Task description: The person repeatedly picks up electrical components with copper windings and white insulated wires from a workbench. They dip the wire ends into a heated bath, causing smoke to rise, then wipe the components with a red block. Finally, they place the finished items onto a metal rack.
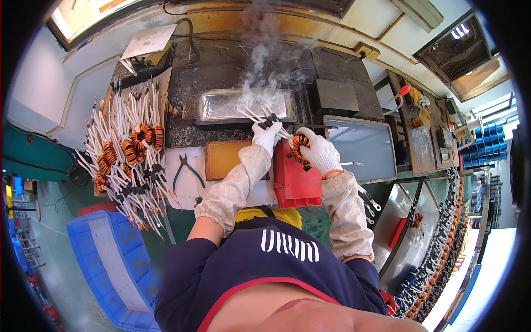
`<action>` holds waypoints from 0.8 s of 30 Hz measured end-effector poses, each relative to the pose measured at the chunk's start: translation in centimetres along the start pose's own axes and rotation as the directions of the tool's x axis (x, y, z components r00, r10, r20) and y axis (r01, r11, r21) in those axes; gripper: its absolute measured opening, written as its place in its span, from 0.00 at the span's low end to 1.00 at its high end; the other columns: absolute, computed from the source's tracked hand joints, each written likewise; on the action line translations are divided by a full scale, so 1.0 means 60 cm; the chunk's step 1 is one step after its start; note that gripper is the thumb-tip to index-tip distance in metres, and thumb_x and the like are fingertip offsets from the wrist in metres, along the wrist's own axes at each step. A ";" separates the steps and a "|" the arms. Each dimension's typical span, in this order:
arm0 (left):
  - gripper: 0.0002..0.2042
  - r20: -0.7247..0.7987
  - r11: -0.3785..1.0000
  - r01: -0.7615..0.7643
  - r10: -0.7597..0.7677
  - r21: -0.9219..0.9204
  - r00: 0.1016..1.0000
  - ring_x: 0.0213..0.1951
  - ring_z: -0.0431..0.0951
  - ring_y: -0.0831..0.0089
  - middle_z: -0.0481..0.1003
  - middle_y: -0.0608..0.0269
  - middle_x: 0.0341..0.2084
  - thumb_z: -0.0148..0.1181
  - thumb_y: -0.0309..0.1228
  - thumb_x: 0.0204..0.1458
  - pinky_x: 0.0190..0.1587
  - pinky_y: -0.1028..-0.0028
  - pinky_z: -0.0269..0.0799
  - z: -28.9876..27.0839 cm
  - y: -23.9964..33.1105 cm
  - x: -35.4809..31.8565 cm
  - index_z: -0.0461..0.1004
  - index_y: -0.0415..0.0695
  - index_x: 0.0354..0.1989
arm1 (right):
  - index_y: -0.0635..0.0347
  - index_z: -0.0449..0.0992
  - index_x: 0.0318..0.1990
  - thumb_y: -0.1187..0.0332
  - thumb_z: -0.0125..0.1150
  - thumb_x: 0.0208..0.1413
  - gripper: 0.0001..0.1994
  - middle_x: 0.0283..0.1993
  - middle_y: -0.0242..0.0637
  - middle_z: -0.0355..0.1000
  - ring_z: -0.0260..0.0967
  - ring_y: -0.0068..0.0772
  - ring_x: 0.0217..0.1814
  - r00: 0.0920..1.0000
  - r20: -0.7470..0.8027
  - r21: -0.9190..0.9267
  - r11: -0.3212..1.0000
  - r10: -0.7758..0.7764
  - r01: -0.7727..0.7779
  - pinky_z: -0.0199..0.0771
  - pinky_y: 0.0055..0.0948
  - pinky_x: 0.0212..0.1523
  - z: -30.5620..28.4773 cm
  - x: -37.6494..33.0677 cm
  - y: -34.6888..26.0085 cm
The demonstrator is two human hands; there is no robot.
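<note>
Head view looks down on a dark, stained workbench point(343, 72) where smoke point(260, 61) rises from a shiny rectangular metal bath point(221, 105) at the far middle. Both hands wear white gloves and pale sleeve covers. The right hand point(319, 152) is closed around an orange and black ring-shaped wound coil point(298, 146), and the coil's long white wire leads point(257, 117) reach to the far left, with their tips over the near right part of the bath. The left hand point(266, 135) is just beside the coil, on its left, fingers pinched together on the black sleeved part of the leads. The coil is held in the air, above a red plastic tray point(296, 182) near the person and to the right of a flat amber-yellow pad point(224, 157). Blue-handled pliers point(185, 171) lie on a white sheet to the left of the pad. Farther left is a big heap of similar orange coils with white leads point(124, 155). A blue plastic crate point(110, 260) stands at the near left.
</note>
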State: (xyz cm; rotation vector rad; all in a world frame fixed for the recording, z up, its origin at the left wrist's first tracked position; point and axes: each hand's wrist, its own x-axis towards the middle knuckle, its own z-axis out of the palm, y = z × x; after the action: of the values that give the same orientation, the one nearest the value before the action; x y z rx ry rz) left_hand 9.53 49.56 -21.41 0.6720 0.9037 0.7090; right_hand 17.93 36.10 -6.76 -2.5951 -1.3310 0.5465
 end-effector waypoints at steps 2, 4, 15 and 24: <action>0.17 0.013 1.000 -0.010 0.010 -0.021 1.000 0.13 0.66 0.81 0.70 0.68 0.19 0.68 0.27 0.50 0.12 0.80 0.56 0.000 0.001 -0.002 0.63 0.44 0.40 | 0.37 0.68 0.59 0.61 0.59 0.53 0.23 0.42 0.53 0.77 0.75 0.61 0.46 1.000 -0.003 0.002 1.000 -0.003 0.003 0.76 0.52 0.46 0.003 0.001 0.003; 0.18 -0.024 1.000 0.011 -0.010 0.020 1.000 0.13 0.65 0.81 0.69 0.68 0.19 0.69 0.27 0.50 0.12 0.80 0.56 0.004 0.006 -0.004 0.62 0.44 0.41 | 0.37 0.68 0.59 0.61 0.59 0.53 0.23 0.42 0.53 0.77 0.75 0.61 0.47 1.000 0.005 0.011 1.000 -0.004 0.004 0.75 0.52 0.46 -0.001 0.000 0.001; 0.21 -0.029 1.000 0.005 -0.004 0.019 1.000 0.15 0.67 0.81 0.70 0.68 0.22 0.70 0.28 0.50 0.14 0.80 0.60 0.004 0.008 -0.009 0.60 0.45 0.43 | 0.39 0.70 0.58 0.61 0.59 0.53 0.22 0.42 0.55 0.77 0.76 0.61 0.44 1.000 -0.019 -0.004 1.000 -0.025 0.025 0.77 0.52 0.45 0.003 0.000 0.002; 0.24 -0.047 0.991 0.003 0.003 0.137 0.999 0.20 0.73 0.79 0.72 0.66 0.26 0.71 0.32 0.49 0.18 0.80 0.67 0.002 -0.002 -0.014 0.60 0.44 0.46 | 0.38 0.68 0.59 0.61 0.59 0.52 0.24 0.42 0.54 0.77 0.75 0.61 0.46 1.000 0.018 -0.030 0.999 -0.014 0.014 0.76 0.52 0.46 -0.002 -0.012 0.003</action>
State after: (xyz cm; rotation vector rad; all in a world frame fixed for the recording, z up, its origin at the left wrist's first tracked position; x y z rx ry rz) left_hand 9.29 48.82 -21.05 0.7797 1.0020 0.6694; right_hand 17.73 35.43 -6.51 -2.6089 -1.3723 0.5535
